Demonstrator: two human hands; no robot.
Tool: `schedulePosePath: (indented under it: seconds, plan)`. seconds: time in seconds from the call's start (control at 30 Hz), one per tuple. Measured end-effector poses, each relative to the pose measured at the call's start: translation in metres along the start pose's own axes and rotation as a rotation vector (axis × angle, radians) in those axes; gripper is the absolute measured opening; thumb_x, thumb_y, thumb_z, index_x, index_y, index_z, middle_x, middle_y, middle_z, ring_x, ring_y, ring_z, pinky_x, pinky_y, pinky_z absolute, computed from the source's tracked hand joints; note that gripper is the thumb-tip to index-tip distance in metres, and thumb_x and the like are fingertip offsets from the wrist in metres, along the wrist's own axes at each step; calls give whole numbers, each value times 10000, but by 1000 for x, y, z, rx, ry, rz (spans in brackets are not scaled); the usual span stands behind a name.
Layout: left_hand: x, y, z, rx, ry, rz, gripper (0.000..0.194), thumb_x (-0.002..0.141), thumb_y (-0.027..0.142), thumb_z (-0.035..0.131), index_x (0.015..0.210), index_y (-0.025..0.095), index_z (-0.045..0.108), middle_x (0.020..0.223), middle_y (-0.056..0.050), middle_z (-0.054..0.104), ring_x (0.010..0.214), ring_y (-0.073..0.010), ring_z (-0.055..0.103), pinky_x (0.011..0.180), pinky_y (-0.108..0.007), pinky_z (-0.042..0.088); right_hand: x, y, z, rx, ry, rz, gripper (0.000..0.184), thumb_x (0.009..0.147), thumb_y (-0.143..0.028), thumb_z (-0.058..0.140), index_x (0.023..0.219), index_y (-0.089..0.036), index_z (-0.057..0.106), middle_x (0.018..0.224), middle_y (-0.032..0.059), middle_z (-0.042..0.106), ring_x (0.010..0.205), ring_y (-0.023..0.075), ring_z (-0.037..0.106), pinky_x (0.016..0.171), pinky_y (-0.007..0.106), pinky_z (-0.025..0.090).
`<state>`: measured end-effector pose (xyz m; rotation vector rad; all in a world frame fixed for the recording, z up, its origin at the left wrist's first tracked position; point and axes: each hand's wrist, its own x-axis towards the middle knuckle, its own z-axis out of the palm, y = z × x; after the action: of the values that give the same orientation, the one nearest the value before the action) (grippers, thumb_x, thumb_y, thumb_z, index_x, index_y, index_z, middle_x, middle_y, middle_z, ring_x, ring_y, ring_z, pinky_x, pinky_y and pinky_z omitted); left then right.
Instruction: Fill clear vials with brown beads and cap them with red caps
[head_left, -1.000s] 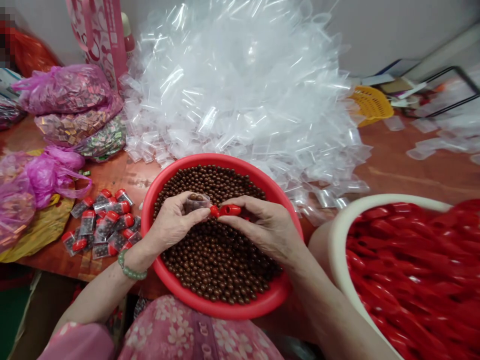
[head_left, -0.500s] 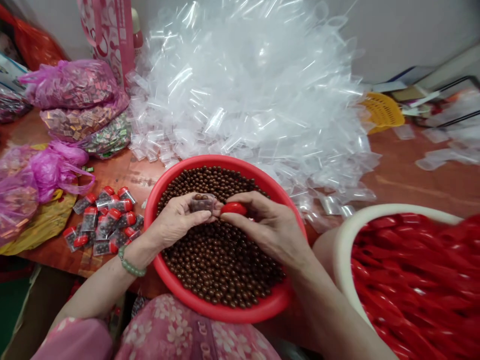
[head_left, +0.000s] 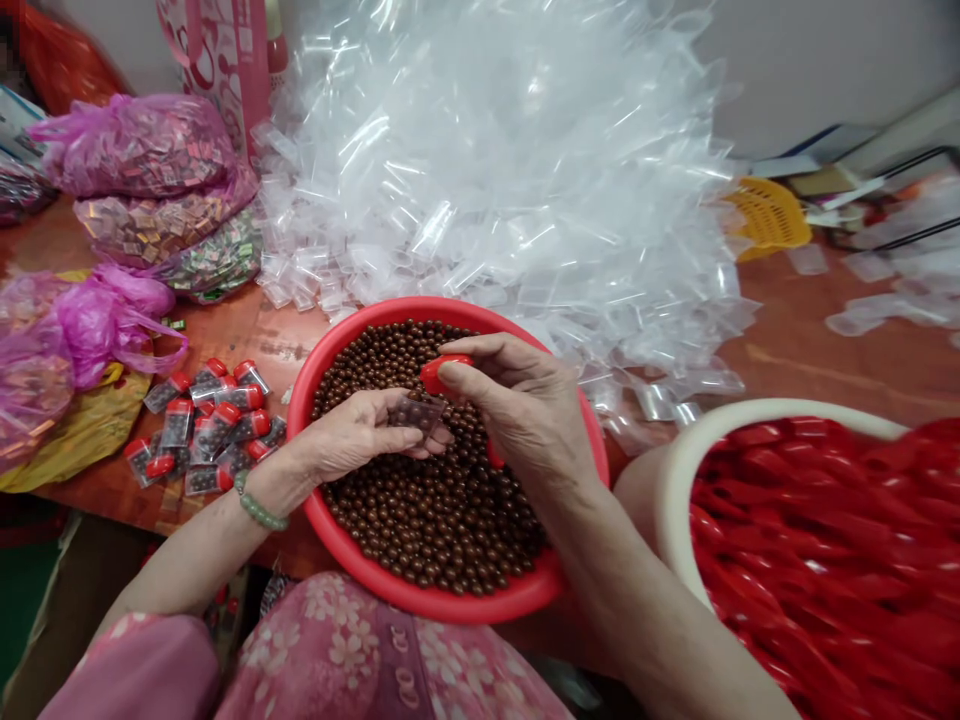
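A red basin (head_left: 457, 608) holds a heap of small brown balls (head_left: 442, 530). Over the basin, my left hand (head_left: 360, 435) grips a clear plastic tube (head_left: 415, 415) with brown balls inside, its mouth towards the right. My right hand (head_left: 525, 410) pinches a red cap (head_left: 446, 373) between thumb and fingers, slightly above and right of the tube and apart from it. Below that palm another bit of red shows, partly hidden by the hand. Filled tubes with red caps (head_left: 212, 425) lie in a pile on the table to the left of the basin.
A big heap of clear empty tubes (head_left: 495, 180) covers the table behind the basin. On the right stands a cream tub (head_left: 679, 500) full of red caps (head_left: 810, 560). Bags of small wrapped packets (head_left: 150, 150) lie at left. A yellow basket (head_left: 769, 215) sits at the back right.
My right hand has lifted the red cap up and left, away from beside the tube's mouth. My left hand has lowered slightly and tilted the tube, its mouth now towards the lower right.
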<state>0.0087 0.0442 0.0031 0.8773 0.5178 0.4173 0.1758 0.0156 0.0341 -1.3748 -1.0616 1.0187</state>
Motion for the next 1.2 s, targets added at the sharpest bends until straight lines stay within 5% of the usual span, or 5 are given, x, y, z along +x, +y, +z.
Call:
schedulePosePath:
  seconds: [0.3,0.63,0.83,0.97,1.2]
  plan:
    - [-1,0,-1,20,-6,-10,413,710,371,811,1012,122,678,931,-90,706,856,-147,653,799,-259,502,-4,8,-3,-22,-37,-19,111,700,-260,769,783,-236,698,755,-16,699,697,146,646,685,284,534]
    - [0,1,-3,-26,52,21,403,700,354,813,982,110,660,929,-73,687,865,-142,648,798,-266,496,-8,13,-23,-92,76,-90,121,700,-227,796,801,-251,735,733,-27,723,646,128,648,641,260,534]
    - [-1,2,-1,19,95,18,372,693,311,809,973,110,672,900,-64,683,816,-134,636,790,-273,490,-3,8,-1,-64,-47,-146,112,747,-228,754,851,-238,715,809,-19,732,715,137,676,683,271,542]
    - [-2,2,0,9,105,26,348,702,280,796,977,107,670,892,-60,680,813,-132,640,775,-265,490,-5,13,-10,-186,-91,-173,101,775,-251,737,869,-228,707,805,-18,725,694,132,666,661,268,533]
    - [-1,2,-3,-72,96,19,356,706,263,795,1001,119,656,903,-60,692,824,-132,660,774,-261,493,-8,17,-33,-300,78,-187,123,752,-264,765,862,-236,719,800,-12,744,685,145,677,661,285,544]
